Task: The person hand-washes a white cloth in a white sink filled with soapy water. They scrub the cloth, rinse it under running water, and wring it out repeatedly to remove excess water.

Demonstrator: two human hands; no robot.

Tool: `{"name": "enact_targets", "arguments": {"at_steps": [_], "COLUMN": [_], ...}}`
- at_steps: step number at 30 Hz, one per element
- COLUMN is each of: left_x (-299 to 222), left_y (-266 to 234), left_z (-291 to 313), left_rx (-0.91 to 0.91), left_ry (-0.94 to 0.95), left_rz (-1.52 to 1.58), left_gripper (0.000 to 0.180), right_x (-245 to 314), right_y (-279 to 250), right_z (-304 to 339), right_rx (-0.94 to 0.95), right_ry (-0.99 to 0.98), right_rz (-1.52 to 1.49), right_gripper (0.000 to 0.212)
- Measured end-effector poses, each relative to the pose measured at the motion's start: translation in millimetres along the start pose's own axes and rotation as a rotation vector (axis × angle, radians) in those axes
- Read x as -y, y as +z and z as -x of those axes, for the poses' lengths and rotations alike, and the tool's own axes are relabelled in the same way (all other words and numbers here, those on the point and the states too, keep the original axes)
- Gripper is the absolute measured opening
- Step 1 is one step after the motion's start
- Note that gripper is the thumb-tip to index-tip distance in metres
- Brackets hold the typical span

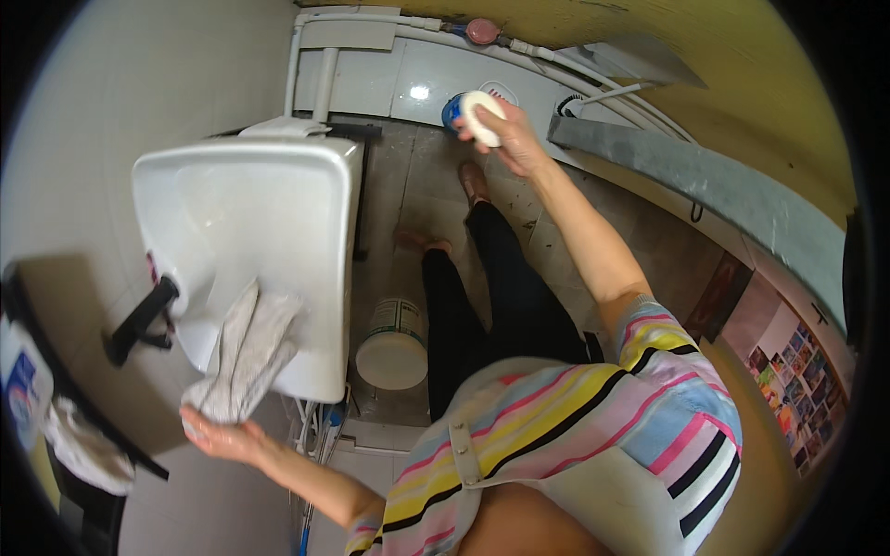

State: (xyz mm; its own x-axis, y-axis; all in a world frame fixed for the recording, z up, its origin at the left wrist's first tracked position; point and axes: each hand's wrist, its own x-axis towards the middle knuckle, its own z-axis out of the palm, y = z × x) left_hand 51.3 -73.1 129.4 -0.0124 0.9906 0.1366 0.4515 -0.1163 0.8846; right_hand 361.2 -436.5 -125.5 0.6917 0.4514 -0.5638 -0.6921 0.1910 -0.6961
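At the near end of the white sink (324, 185), my left hand (222, 437) holds a wet, whitish-grey cloth (243, 357). The cloth hangs in loose folds into the basin. Its fingers are partly covered by the fabric. My right hand (510, 134) is raised away from the sink, over the floor at the far side, with its fingers closed round a white, oval bar of soap (483, 119). Just behind the soap, a blue round object (451, 111) is partly hidden.
A black tap (139, 320) juts out at the sink's left. Beside the sink, a white bucket (391, 360) stands on the tiled floor near my legs. A grey ledge (705, 181) runs along the right, and white pipes (371, 17) line the far wall. Another cloth (88, 445) hangs at far left.
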Motion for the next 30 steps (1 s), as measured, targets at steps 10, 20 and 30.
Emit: {"name": "enact_targets", "arguments": {"at_steps": [10,20,30], "left_x": [23.2,54.8,-20.3], "left_y": [12.2,-11.0,26.5], "left_z": [10.8,11.3,29.3], "left_rx": [-0.11,0.316,0.094], "left_ry": [-0.187,0.148,-0.308], "left_rz": [-0.224,-0.389,0.481], "left_gripper": [0.071,0.077,0.029], "right_x": [-211.9,-256.8,40.9], "right_y": [-262.9,-334.8,89.5], "right_z": [-168.5,-192.6,1.8], "right_rx": [-0.843,-0.925,-0.121], "right_ry": [0.417,0.197,-0.529], "right_rz": [0.491,0.834,0.348], "right_gripper": [0.023,0.018,0.013]}}
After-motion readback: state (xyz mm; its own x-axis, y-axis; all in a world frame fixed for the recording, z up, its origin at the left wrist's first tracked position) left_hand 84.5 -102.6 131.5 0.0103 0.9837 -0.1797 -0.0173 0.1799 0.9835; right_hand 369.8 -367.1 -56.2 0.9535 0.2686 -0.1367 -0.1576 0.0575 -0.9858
